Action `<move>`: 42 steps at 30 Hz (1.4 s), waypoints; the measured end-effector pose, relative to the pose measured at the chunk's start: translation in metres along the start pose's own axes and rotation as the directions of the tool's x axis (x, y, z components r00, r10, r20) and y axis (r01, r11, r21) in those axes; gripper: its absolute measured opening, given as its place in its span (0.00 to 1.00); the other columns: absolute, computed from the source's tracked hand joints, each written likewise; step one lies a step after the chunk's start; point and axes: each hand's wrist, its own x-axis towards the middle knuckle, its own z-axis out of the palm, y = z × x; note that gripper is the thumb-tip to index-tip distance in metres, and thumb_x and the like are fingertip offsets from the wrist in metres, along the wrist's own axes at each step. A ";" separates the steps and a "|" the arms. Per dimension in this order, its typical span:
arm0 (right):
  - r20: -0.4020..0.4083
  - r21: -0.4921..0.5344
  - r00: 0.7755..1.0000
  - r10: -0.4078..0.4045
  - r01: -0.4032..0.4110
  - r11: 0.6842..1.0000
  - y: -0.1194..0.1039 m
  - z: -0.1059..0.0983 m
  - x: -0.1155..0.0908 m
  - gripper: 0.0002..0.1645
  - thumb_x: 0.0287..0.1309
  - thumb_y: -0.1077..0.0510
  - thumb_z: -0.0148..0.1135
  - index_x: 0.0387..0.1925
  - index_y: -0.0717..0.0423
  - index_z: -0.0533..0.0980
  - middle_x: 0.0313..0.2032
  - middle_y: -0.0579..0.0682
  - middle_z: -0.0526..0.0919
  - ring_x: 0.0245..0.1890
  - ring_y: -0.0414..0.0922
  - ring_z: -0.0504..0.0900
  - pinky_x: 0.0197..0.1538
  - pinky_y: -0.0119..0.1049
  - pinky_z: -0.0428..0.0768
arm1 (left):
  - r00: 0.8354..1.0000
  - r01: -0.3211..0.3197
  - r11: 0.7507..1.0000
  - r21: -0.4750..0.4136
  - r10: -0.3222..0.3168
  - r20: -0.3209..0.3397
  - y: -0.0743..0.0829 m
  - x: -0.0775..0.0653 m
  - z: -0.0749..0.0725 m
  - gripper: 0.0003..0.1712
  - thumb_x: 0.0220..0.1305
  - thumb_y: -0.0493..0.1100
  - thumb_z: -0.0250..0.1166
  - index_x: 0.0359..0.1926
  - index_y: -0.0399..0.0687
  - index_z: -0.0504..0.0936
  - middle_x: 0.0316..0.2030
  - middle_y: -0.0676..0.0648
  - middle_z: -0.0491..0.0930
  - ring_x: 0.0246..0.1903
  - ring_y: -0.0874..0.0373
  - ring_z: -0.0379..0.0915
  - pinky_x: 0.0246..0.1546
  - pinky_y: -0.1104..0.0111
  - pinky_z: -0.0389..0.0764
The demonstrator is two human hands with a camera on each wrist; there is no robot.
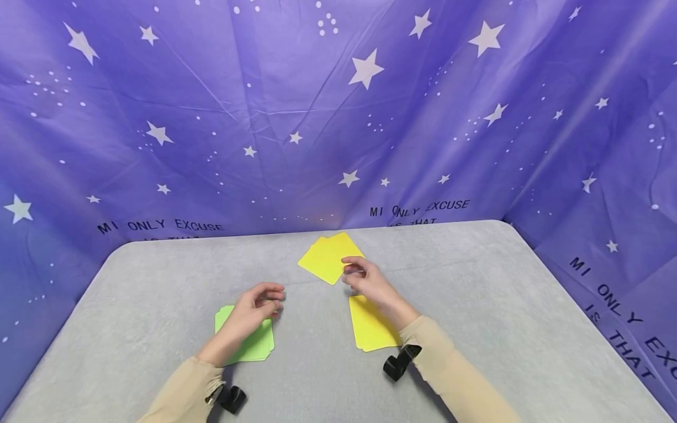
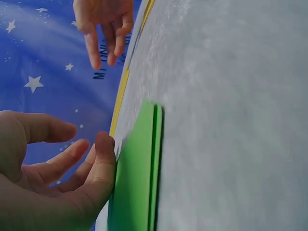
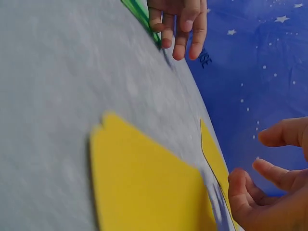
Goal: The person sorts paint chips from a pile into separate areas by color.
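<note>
My left hand (image 1: 252, 310) hovers over a stack of green cards (image 1: 259, 341) at the left of the table, its fingers loosely bent with nothing between them. In the left wrist view the green stack (image 2: 137, 173) shows edge-on beside the thumb. My right hand (image 1: 370, 286) is in the air between two groups of yellow cards, fingers relaxed and holding nothing. The nearer yellow stack (image 1: 370, 326) lies partly under the right wrist. Farther back, fanned yellow cards (image 1: 327, 258) lie close by the right fingertips. The right wrist view shows the near yellow stack (image 3: 144, 178) large in front.
A grey table (image 1: 312, 376) with rounded far corners bears the cards. Behind it and at both sides hangs a purple-blue cloth (image 1: 296, 88) with white stars and black lettering. Black camera mounts (image 1: 402, 361) sit at both wrists over beige sleeves (image 1: 455, 376).
</note>
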 end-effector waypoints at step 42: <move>0.150 -0.105 0.976 0.157 -0.142 0.984 -0.008 -0.030 0.056 0.35 0.65 0.63 0.53 0.71 0.58 0.57 0.65 0.64 0.65 0.64 0.55 0.66 0.59 0.50 0.70 | 0.986 0.020 0.852 -0.524 -0.102 -0.129 0.005 0.045 0.062 0.27 0.58 0.24 0.52 0.60 0.31 0.60 0.57 0.25 0.69 0.51 0.49 0.75 0.53 0.66 0.75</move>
